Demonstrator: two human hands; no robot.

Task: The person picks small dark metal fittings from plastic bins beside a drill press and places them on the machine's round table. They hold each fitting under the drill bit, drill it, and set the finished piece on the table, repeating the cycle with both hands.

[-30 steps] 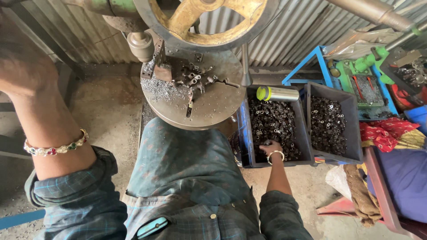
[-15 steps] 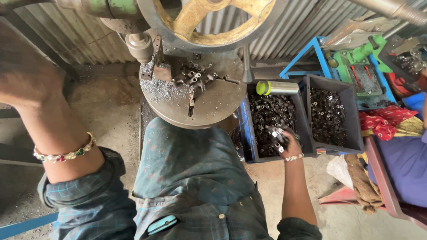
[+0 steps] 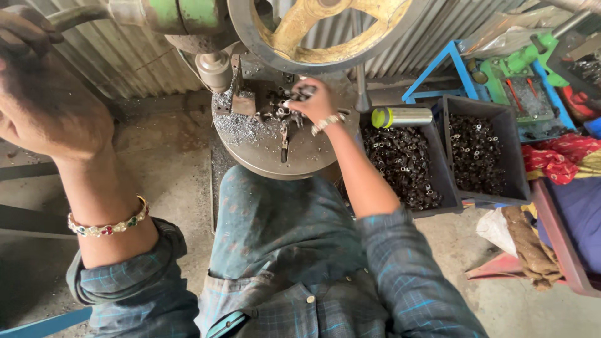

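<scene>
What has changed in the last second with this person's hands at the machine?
The right hand left the near bin of small metal parts, where it picked up a few pieces, and moved up and left onto the round machine table, now placing them among the parts by the tool. The left hand stayed raised on the lever handle. Both bins, the yellow-capped can and the big wheel kept their places.

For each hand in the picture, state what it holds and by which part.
The left hand grips the machine's lever at its end. The right hand holds small metal parts in its fingers; which part cannot be told.
</scene>
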